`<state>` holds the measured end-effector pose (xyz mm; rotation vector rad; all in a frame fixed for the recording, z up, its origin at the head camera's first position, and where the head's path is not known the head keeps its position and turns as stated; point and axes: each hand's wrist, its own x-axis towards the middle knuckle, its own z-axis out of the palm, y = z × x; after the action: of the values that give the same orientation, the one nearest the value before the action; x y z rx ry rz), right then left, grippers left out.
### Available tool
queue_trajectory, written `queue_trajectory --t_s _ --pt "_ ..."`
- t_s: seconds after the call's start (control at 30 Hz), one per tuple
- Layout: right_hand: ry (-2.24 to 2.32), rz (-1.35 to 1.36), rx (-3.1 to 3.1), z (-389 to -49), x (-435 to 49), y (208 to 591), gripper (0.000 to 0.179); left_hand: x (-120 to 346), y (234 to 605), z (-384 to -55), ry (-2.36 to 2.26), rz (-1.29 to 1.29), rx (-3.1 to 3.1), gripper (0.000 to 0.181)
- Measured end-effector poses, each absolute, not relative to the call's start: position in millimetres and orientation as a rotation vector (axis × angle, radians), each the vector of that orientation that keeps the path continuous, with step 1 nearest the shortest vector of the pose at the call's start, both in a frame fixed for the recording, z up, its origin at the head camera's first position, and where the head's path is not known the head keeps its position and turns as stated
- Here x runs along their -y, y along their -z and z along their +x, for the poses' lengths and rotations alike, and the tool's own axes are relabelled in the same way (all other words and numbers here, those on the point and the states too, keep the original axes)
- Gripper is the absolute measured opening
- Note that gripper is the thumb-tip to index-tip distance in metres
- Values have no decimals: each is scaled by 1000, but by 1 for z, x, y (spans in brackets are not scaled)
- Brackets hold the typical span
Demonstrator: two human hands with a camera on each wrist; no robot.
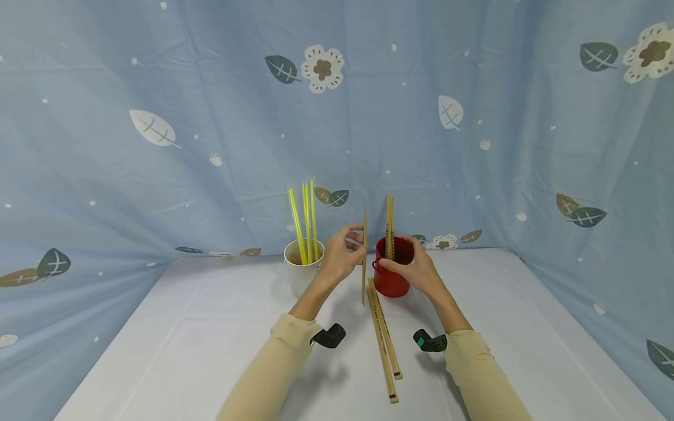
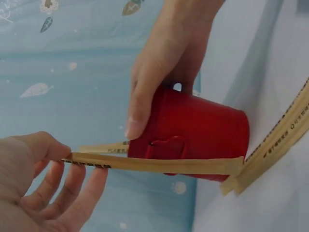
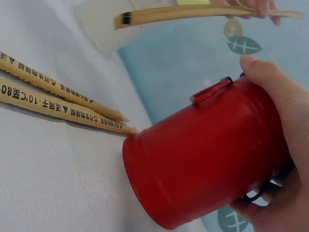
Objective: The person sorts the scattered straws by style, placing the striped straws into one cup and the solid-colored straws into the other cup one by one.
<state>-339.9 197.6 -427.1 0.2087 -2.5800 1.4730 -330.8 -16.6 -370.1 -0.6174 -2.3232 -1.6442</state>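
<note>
My left hand (image 1: 341, 255) pinches a paper-wrapped straw (image 1: 364, 251) near its upper part and holds it upright between the two buckets. In the left wrist view that wrapped straw (image 2: 159, 165) passes in front of the red bucket's handle lug. My right hand (image 1: 416, 269) grips the small red bucket (image 1: 391, 283) by its rim, thumb on the near side. Other wrapped straws (image 1: 389, 225) stand inside the red bucket. Two more wrapped straws (image 1: 383, 336) lie on the table, their far ends close to the bucket's base.
A white bucket (image 1: 300, 279) holding several yellow-green straws (image 1: 306, 219) stands left of the red one. White cloth covers the table (image 1: 210, 333). Behind hangs a blue curtain (image 1: 237, 146) with leaf and flower prints.
</note>
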Motion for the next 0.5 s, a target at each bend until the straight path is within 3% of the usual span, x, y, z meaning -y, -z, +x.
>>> queue_trajectory --t_s 0.5 --pt "-1490 201 2580 -341 -197 428 102 11 334 -336 1579 -660 2161 39"
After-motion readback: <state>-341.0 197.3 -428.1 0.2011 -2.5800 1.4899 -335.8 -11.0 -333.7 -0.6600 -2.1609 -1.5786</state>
